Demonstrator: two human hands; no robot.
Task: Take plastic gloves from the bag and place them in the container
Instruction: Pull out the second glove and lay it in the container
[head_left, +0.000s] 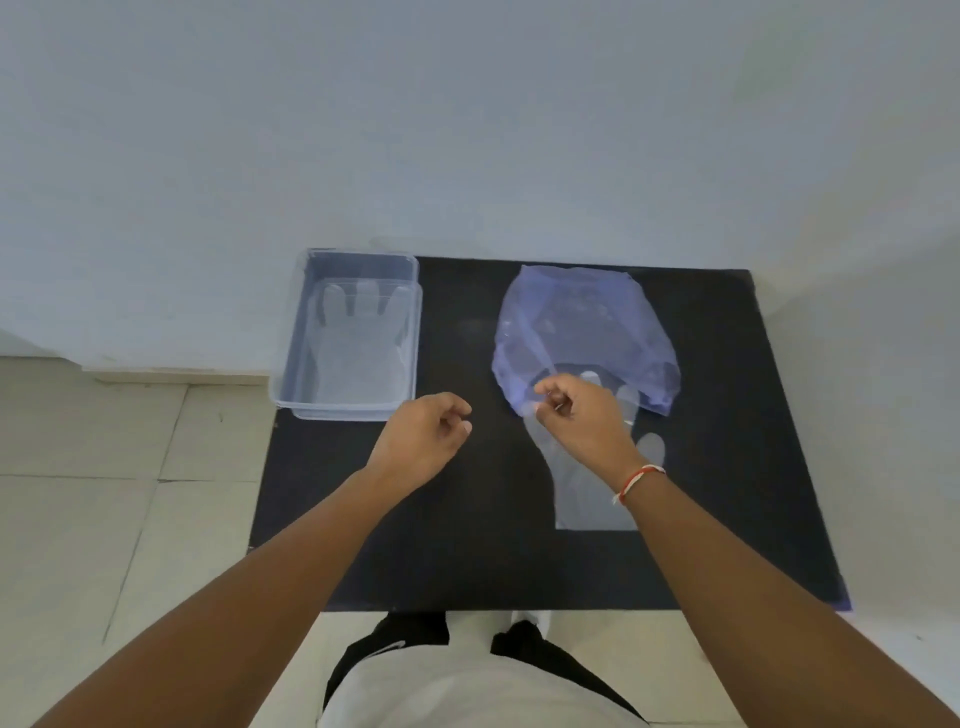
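Observation:
A bluish see-through bag (582, 332) lies on the black mat (467, 545), its mouth toward me. A clear plastic glove (587, 499) lies half out of the bag, fingers still at the mouth, cuff pointing at me. My right hand (582, 421) hovers over the glove's fingers at the bag's mouth, fingertips pinched on thin plastic; whether it is glove or bag edge I cannot tell. My left hand (423, 441) floats loosely curled and empty between bag and container. The clear container (291, 374) at the mat's left holds a flat glove (358, 353).
A pale wall rises right behind the mat. Beige floor tiles (93, 509) lie to the left and below. My legs and shoes stand at the mat's near edge. A red-and-white thread circles my right wrist.

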